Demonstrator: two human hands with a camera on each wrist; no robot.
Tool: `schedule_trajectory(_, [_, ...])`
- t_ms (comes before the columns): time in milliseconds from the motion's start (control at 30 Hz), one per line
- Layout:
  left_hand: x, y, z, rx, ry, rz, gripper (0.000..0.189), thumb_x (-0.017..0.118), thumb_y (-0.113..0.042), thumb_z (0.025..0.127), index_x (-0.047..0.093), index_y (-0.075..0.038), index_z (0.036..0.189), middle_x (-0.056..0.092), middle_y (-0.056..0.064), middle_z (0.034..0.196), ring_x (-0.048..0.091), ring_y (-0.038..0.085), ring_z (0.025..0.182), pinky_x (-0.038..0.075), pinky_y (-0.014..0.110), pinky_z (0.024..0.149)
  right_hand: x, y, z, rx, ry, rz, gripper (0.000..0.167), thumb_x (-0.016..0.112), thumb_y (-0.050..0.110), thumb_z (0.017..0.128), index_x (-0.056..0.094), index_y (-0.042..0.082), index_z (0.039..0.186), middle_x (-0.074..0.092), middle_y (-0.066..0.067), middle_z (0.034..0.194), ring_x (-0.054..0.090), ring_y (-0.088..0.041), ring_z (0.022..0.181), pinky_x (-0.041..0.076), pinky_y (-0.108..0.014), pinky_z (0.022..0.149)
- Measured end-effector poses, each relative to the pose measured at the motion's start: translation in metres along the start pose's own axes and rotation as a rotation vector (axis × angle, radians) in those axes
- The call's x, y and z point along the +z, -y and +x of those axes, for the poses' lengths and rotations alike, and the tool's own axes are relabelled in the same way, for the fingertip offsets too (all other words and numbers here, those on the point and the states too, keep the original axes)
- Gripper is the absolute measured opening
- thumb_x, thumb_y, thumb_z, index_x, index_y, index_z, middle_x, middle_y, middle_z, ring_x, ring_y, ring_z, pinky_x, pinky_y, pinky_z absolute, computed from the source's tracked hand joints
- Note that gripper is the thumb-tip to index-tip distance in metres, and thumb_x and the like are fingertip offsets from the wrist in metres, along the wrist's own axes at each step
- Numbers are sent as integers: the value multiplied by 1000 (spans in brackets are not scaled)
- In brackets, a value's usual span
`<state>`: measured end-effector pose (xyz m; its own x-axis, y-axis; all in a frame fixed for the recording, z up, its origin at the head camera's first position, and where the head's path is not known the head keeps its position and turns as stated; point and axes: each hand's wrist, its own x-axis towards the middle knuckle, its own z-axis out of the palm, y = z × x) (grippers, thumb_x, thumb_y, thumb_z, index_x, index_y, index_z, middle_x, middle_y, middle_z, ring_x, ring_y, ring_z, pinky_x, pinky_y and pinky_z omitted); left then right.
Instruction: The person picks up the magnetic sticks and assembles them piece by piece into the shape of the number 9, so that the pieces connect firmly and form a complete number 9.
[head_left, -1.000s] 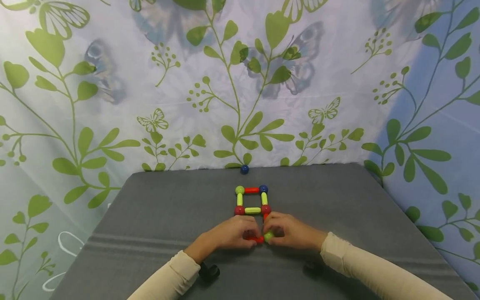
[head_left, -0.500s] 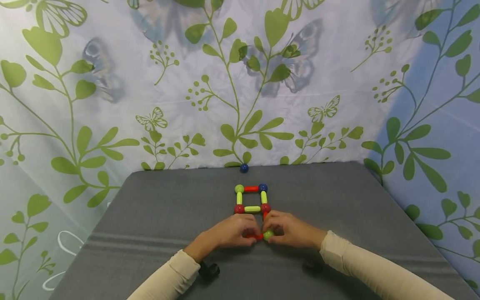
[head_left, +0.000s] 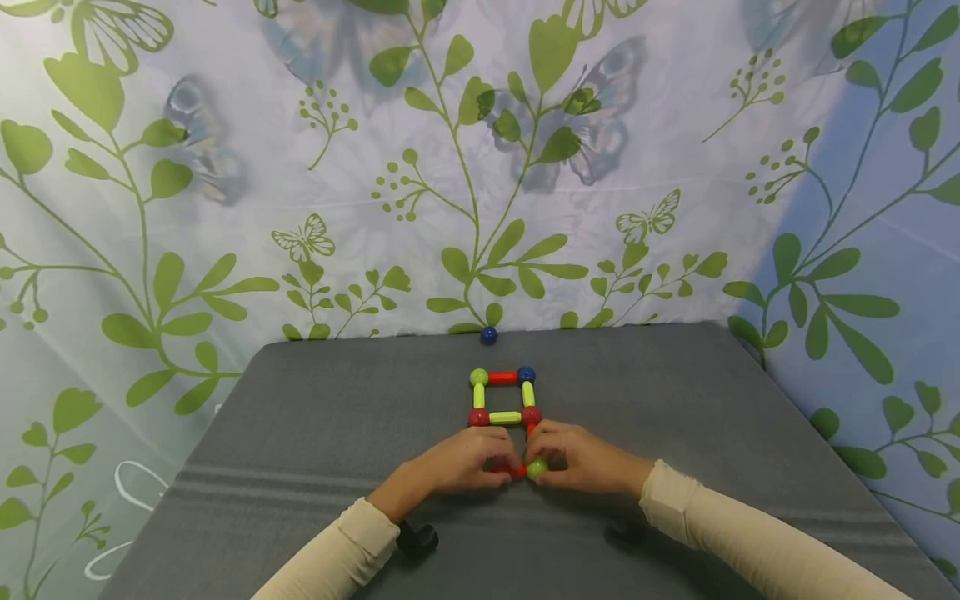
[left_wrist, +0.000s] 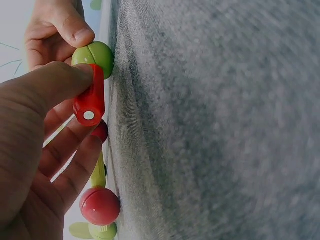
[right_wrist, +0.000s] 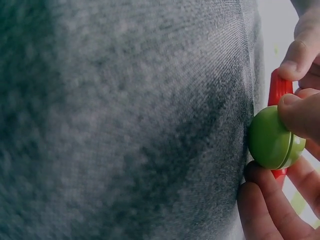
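Observation:
My left hand (head_left: 472, 461) pinches a red magnetic stick (left_wrist: 95, 95) between thumb and fingers; its near end shows a round silvery tip. At the stick's far end is a light-green ball (right_wrist: 270, 137), gripped by the thumb and fingers of my right hand (head_left: 588, 460). Beyond the hands, a square of magnetic sticks and balls lies flat: a green ball (head_left: 478, 378), a blue ball (head_left: 526, 375), and two red balls, one at the right (head_left: 531, 415). Another red stick (head_left: 532, 429) runs from that right red ball toward my right hand, which partly hides it.
A loose blue ball (head_left: 489, 336) lies at the back edge of the grey cloth-covered table (head_left: 337, 417). Behind it hangs a leaf-patterned curtain (head_left: 660, 125). Dark objects (head_left: 417, 542) show below the wrists.

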<state>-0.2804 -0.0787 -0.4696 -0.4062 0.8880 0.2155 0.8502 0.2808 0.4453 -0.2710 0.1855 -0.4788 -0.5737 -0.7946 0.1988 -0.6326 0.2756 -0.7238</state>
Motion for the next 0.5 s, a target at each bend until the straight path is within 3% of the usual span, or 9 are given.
schedule_trajectory(133, [-3, 1, -2, 5, -21, 3, 14, 76, -15, 93, 73, -15, 107, 64, -9, 104, 56, -1, 91, 46, 11, 83, 1, -1, 0, -9, -3, -12, 25, 79, 7, 89, 70, 16, 111, 60, 4, 114, 62, -11, 98, 57, -34, 83])
schedule_trajectory(233, [-14, 6, -4, -5, -68, 31, 15, 75, -18, 93, 73, -13, 107, 66, -6, 104, 60, 4, 92, 49, 16, 84, 2, -1, 1, -33, -8, -11, 25, 79, 8, 89, 70, 17, 111, 60, 4, 115, 63, -11, 98, 57, -34, 82])
schedule_trajectory(367, [-42, 24, -4, -39, -179, 57, 15, 75, -14, 92, 73, -7, 106, 67, 3, 102, 65, 17, 90, 56, 32, 80, 1, -2, 1, -42, -18, -9, 24, 79, 11, 90, 70, 18, 111, 60, 4, 115, 63, -12, 98, 57, -34, 82])
schedule_trajectory(500, [-74, 53, -4, -115, -310, 58, 16, 75, -8, 91, 73, -7, 107, 68, 10, 104, 67, 24, 92, 57, 44, 80, 1, -1, -1, -32, -26, -27, 24, 79, 12, 90, 70, 20, 111, 60, 5, 114, 63, -12, 98, 57, -34, 82])
